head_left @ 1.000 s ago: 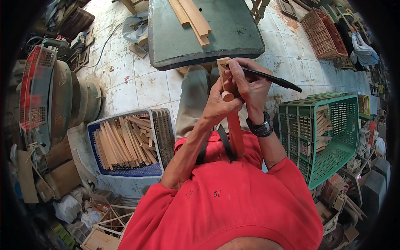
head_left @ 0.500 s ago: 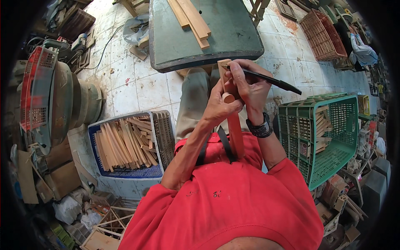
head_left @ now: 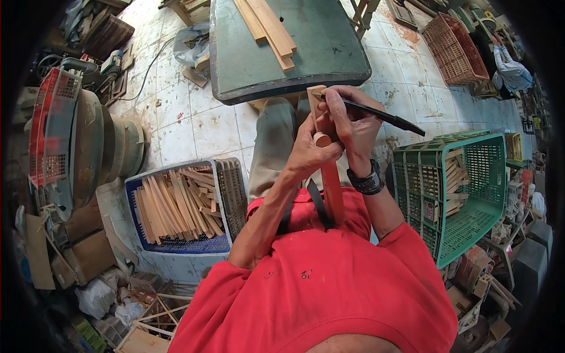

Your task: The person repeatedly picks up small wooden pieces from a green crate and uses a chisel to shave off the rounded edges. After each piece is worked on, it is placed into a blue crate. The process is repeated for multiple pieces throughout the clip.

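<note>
My left hand point(head_left: 312, 147) is closed around a light wooden strip point(head_left: 316, 100), which stands up between my hands in front of my lap. A small wooden piece with a round end point(head_left: 322, 140) shows by my left thumb. Below the hands a reddish-orange length point(head_left: 332, 194) runs toward my waist; whether it belongs to the same strip is hidden. Pinched in my right hand point(head_left: 353, 120) is a black pen point(head_left: 385, 113), its tip at the strip's upper end. The right fingers also rest near the strip.
A green-topped table point(head_left: 253, 65) ahead bears several wooden strips point(head_left: 271, 32). To my left is a blue basket point(head_left: 176, 250) full of wood strips; to my right, a green basket point(head_left: 471, 229) holds more. A red-brown crate point(head_left: 453, 50) stands far right, a machine point(head_left: 97, 141) far left.
The view has shifted very slightly. Both hands, the strip and the pen keep nearly the same position, with the pen tip still at the strip's upper end.
</note>
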Motion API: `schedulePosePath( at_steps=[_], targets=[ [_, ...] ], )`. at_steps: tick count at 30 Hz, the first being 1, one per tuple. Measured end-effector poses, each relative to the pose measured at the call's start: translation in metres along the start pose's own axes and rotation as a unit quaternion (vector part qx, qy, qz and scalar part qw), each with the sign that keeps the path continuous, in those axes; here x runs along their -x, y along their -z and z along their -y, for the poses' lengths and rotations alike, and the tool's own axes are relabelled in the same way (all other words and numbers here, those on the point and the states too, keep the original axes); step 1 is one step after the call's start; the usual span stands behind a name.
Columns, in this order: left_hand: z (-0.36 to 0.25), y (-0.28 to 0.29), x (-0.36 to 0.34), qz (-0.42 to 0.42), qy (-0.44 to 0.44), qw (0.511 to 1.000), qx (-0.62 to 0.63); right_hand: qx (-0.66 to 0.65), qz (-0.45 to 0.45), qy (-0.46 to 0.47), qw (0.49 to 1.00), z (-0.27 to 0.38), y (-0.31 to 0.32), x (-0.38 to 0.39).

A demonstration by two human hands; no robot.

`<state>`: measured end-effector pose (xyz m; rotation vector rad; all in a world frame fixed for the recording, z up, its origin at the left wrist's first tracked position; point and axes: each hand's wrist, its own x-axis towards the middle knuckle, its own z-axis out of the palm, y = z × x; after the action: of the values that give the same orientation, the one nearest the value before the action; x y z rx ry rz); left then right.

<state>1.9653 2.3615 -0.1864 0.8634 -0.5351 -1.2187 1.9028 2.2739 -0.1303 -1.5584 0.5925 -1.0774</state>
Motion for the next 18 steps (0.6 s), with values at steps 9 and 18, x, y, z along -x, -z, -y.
schedulePosePath(
  at_steps=[9,18],
  targets=[
    [-0.002,-0.001,-0.001,0.013,-0.02,0.999,0.032,-0.017,-0.02,-0.012,1.0,0.003,0.001,0.002],
    [-0.008,0.003,-0.005,0.024,0.014,0.997,0.075,-0.091,-0.201,-0.063,0.973,-0.001,0.027,0.031]
  ],
)
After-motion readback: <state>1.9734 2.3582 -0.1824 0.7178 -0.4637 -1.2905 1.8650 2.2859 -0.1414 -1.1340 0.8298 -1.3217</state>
